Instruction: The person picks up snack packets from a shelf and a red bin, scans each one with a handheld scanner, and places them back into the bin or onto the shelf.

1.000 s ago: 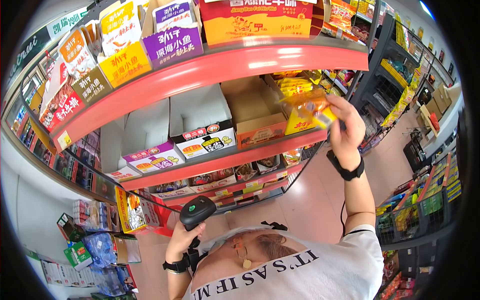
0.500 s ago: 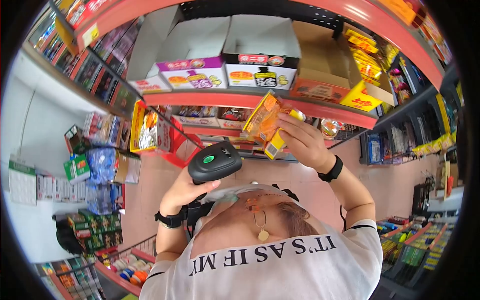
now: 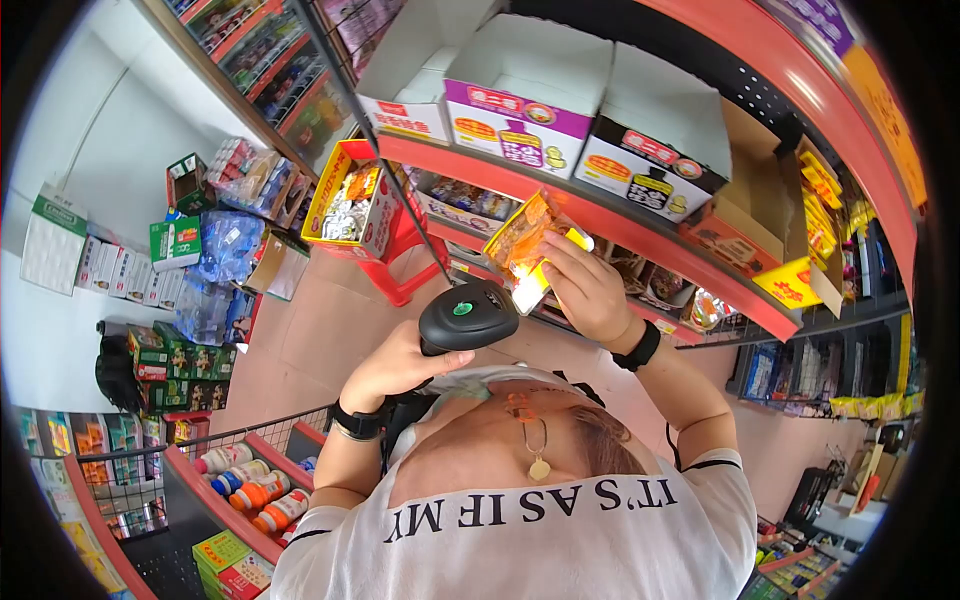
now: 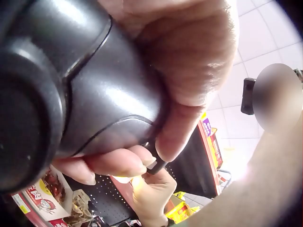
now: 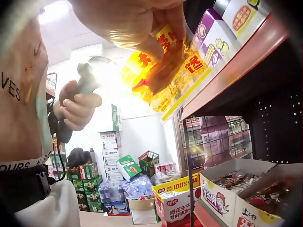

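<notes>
In the head view the left hand [image 3: 400, 362] grips a black handheld scanner [image 3: 468, 316] with a green mark on top; the left wrist view shows fingers curled round its dark body [image 4: 109, 90]. The right hand [image 3: 590, 290] pinches a yellow and orange snack packet [image 3: 522, 240] just in front of the scanner head, and a bright light falls on the packet's lower end. From the right wrist view, the packet [image 5: 165, 71] hangs from the fingers with red lettering on it, and the scanner [image 5: 87, 78] faces it with a bright glare between.
Open cardboard boxes [image 3: 525, 125] stand on a red-edged shelf [image 3: 480, 165] beyond the hands. A yellow and red box [image 3: 350, 200] rests on a red stool [image 3: 400, 275] at the left. Bottles [image 3: 262, 490] lie in a rack at the lower left; stacked cartons [image 3: 175, 365] line the wall.
The right hand has brought the packet from the shelf box down to the scanner. The left hand has raised the scanner towards it. The head view has turned leftward and down.
</notes>
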The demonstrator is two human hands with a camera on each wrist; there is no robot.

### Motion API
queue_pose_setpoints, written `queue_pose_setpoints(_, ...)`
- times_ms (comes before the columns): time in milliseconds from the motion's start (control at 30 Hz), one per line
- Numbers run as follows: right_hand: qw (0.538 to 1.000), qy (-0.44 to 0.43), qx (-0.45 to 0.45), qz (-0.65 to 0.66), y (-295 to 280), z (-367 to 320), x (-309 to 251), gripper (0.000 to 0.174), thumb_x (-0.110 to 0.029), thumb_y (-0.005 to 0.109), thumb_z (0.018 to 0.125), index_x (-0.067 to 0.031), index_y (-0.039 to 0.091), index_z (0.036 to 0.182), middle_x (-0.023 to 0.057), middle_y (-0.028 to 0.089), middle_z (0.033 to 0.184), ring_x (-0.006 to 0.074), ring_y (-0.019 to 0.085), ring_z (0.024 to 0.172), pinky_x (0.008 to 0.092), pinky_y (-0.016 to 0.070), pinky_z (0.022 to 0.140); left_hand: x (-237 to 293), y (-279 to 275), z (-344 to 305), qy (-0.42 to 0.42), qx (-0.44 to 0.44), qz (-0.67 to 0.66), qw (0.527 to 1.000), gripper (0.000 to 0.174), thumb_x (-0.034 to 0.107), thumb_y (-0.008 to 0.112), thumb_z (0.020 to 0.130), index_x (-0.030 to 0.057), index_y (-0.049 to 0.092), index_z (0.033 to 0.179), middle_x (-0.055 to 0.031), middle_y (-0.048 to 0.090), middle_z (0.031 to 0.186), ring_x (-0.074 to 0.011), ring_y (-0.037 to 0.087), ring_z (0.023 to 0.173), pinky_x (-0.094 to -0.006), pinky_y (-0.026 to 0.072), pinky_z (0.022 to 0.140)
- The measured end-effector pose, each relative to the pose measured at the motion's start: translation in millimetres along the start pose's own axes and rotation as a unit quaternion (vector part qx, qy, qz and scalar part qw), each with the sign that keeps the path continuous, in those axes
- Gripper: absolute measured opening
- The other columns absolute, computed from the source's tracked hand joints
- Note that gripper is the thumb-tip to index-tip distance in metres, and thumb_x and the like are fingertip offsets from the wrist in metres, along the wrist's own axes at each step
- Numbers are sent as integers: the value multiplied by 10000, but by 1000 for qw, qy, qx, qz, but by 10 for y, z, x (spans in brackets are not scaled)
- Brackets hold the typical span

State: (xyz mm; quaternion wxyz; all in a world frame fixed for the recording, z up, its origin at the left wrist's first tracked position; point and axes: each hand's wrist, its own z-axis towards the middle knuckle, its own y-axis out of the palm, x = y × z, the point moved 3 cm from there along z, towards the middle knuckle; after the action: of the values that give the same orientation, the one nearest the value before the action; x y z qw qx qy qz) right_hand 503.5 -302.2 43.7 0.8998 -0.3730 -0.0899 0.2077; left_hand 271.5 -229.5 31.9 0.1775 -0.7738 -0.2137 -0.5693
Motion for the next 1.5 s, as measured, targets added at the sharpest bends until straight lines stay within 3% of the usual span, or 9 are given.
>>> queue_pose_setpoints(200, 1000, 5, 12, 28, 389, 376, -99, 106, -23, 588, 755, 45, 604, 836, 166, 611, 1050, 297, 590, 1039, 356, 517, 788, -85, -418, -116, -5, 16, -10, 1000, 344, 208, 714, 798, 10, 601, 1055, -3, 612, 885, -81, 501, 804, -252, 436, 728)
queue_pose_setpoints(300, 999, 3, 16, 41, 598, 581, -179, 107, -20, 590, 749, 42, 606, 834, 166, 612, 1045, 298, 594, 1031, 355, 519, 775, -68, -671, -198, 35, 48, -24, 998, 339, 198, 712, 800, 12, 600, 1060, 7, 609, 883, -78, 501, 796, -248, 435, 715)
queue_pose_setpoints(567, 998, 1, 14, 59, 1305, 1195, -357, 102, -26, 585, 745, 31, 610, 827, 154, 612, 1046, 281, 585, 1047, 348, 507, 769, -181, -1522, -440, -45, 87, -5, 995, 323, 168, 701, 806, 19, 601, 1075, 18, 616, 860, -62, 506, 775, -234, 433, 689)
queue_pose_setpoints(667, 997, -5, 21, 68, 1562, 1395, -403, 104, -26, 579, 741, 31, 608, 824, 145, 611, 1048, 274, 577, 1060, 352, 501, 775, -161, -1772, -513, 4, 109, -41, 993, 316, 168, 696, 809, 28, 604, 1077, 28, 606, 834, -58, 492, 729, -234, 428, 652)
queue_pose_setpoints(900, 996, -14, 31, 77, 2027, 1797, -588, 119, -15, 569, 733, 41, 609, 830, 157, 608, 1044, 285, 575, 1059, 345, 503, 792, -306, -2341, -692, -29, 114, -17, 993, 337, 191, 698, 809, 42, 604, 1096, 35, 588, 809, -51, 459, 666, -228, 414, 600)
queue_pose_setpoints(1167, 996, -19, 21, 85, 2345, 2057, -729, 122, -13, 570, 736, 49, 606, 835, 162, 604, 1048, 293, 575, 1055, 358, 500, 820, -435, -2736, -798, -28, 140, -32, 989, 329, 221, 703, 808, 37, 603, 1062, 47, 545, 699, -42, 442, 602, -223, 381, 539)
queue_pose_setpoints(1500, 995, -27, 17, 90, 2631, 2193, -787, 105, -16, 578, 743, 44, 592, 829, 154, 600, 1037, 289, 574, 1049, 359, 498, 818, -444, -2938, -849, -32, 158, -39, 986, 330, 210, 701, 810, 23, 598, 1062, 43, 559, 732, -40, 446, 607, -219, 384, 542)
